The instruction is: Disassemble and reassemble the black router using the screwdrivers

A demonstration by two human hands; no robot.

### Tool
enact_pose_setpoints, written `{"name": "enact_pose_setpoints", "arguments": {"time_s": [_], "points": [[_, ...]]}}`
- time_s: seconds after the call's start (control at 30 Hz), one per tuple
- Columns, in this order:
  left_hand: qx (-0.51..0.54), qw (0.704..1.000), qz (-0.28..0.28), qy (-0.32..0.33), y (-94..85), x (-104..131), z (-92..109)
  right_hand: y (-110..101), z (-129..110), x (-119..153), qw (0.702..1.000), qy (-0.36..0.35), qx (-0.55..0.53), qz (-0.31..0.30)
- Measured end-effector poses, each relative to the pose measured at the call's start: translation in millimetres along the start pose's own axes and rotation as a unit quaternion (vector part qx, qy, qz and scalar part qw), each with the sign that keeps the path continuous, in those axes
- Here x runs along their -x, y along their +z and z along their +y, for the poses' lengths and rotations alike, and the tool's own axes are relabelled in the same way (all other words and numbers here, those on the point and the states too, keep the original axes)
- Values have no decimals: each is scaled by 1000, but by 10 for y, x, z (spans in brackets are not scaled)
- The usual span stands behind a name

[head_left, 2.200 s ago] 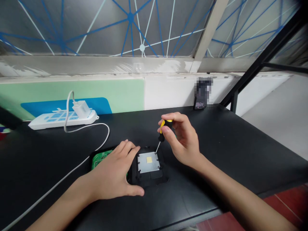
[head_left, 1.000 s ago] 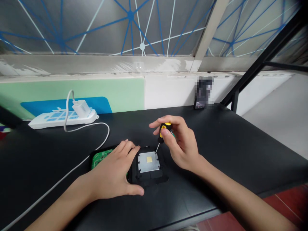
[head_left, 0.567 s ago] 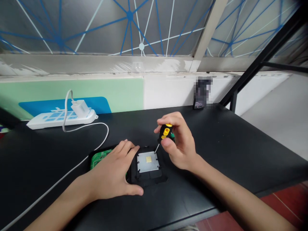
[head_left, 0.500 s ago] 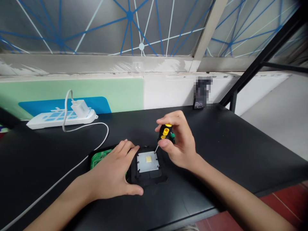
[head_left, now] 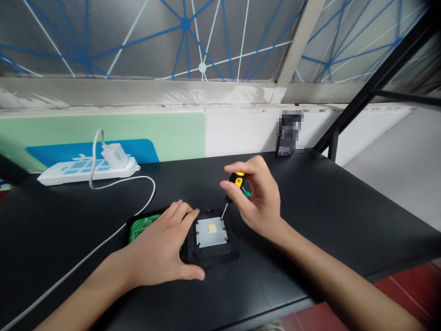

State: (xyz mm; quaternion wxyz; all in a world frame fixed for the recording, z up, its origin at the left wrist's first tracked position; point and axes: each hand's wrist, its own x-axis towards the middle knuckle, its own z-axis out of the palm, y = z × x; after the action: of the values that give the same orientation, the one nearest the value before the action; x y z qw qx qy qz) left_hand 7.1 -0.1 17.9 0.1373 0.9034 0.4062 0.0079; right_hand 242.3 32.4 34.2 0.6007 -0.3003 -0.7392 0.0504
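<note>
- Right hand (head_left: 258, 200): thumb and fingers gripped the handle of a black-and-yellow screwdriver with a thin metal shaft (head_left: 237, 181); shaft slanted, tip at the far right corner of the plate below.
- Square silvery metal plate (head_left: 205, 237): lay flat in the black plastic casing (head_left: 215, 262), dark fasteners along its edges, small pale-yellow square pad (head_left: 212, 228) near its middle.
- Left hand (head_left: 163, 250): open, palm down, spread over the part left of the plate, thumb extended toward the right.
- Green printed circuit board (head_left: 138, 227): in a black housing, partly covered by the left hand.
- Small green object (head_left: 247, 194): showed by the right palm, mostly hidden, kind unclear.
- White power strip (head_left: 51, 177): at the table's back left, white plug-in charger (head_left: 115, 156) seated in it, white cable (head_left: 155, 187) trailing forward.
- Black smartphone (head_left: 284, 150): stood against the white wall (head_left: 241, 133).
- Black table (head_left: 320, 202): bore all the above.
</note>
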Motion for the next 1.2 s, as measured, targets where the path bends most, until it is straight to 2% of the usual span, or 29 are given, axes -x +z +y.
{"name": "enact_pose_setpoints", "arguments": {"time_s": [0.27,0.4,0.67,0.93,1.07,1.2], "points": [[31,999,19,-3,-2,-3,-1,78,8,104,993,24,-111,-30],[26,999,25,-2,-13,-8,13,118,29,107,989,30,-143,-24],[22,1000,14,0,-21,-18,22,104,105,87,998,38,-53,18],[24,1000,4,-9,-36,-11,30,67,35,48,997,19,-57,47],[30,999,14,-5,-42,-19,38,78,-18,72,992,70,-103,36],[28,1000,6,-11,-37,-24,34,62,-39,92,989,81,-127,7]]}}
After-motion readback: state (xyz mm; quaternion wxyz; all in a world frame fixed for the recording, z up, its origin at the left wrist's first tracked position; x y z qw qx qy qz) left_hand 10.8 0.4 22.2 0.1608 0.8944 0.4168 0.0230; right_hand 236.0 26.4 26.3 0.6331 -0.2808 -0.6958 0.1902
